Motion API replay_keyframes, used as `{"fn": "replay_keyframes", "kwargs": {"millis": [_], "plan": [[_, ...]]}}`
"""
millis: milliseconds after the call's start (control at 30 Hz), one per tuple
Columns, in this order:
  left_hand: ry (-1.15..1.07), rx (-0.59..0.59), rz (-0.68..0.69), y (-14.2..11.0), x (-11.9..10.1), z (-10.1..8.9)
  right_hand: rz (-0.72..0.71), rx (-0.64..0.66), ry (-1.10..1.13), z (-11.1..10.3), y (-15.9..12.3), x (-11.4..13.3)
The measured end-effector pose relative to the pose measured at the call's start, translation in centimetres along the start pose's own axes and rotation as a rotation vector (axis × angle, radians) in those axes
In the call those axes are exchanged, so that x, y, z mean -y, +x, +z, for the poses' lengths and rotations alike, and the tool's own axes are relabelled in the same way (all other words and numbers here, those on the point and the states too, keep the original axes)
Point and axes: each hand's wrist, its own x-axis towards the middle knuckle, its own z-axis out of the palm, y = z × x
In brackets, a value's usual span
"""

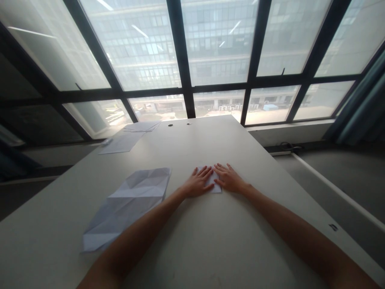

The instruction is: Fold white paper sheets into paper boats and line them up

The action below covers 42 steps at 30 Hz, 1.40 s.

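Observation:
My left hand (198,182) and my right hand (228,178) lie flat side by side near the middle of a white table (240,224), fingers stretched out and pointing away from me. Both press on a small folded piece of white paper (214,185), which shows only between and just under the hands. Most of that paper is hidden by my palms. A larger creased sheet of white paper (129,204) lies unfolded on the table to the left of my left forearm, untouched.
Several loose white sheets (122,142) and a further stack (142,126) lie at the table's far left corner. Two small dark holes (170,125) mark the far edge. Large dark-framed windows stand behind the table. The table's right edge drops to a grey floor.

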Motion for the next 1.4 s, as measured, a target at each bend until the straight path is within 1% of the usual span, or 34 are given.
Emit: {"fn": "replay_keyframes", "kwargs": {"millis": [67, 233, 400, 867, 1067, 1167, 1300, 1400], "plan": [[-0.005, -0.010, 0.001, 0.0, -0.2, -0.1, -0.050, 0.045, 0.018, -0.3, -0.2, 0.1], [-0.014, 0.006, -0.007, 0.0, -0.3, -0.4, -0.117, 0.118, 0.039, -1.0, -0.7, -0.2], [-0.009, 0.016, 0.011, 0.0, -0.1, -0.4, -0.133, 0.161, 0.083, -1.4, -0.9, -0.6], [-0.022, 0.028, 0.009, 0.0, 0.0, -0.3, -0.138, 0.160, 0.099, -1.7, -1.0, -0.4], [-0.021, 0.046, 0.001, 0.1, 0.1, -0.2, -0.147, 0.237, 0.125, -1.9, -0.7, -0.8], [-0.025, 0.045, 0.001, 0.1, 0.1, -0.1, -0.151, 0.255, 0.138, -1.9, -0.6, -1.0], [-0.032, 0.032, 0.006, 0.0, 0.1, -0.1, -0.148, 0.235, 0.140, -1.8, -0.7, -1.1], [-0.042, 0.020, 0.009, 0.1, 0.1, -0.1, -0.129, 0.178, 0.132, -1.4, -0.9, -0.9]]}}
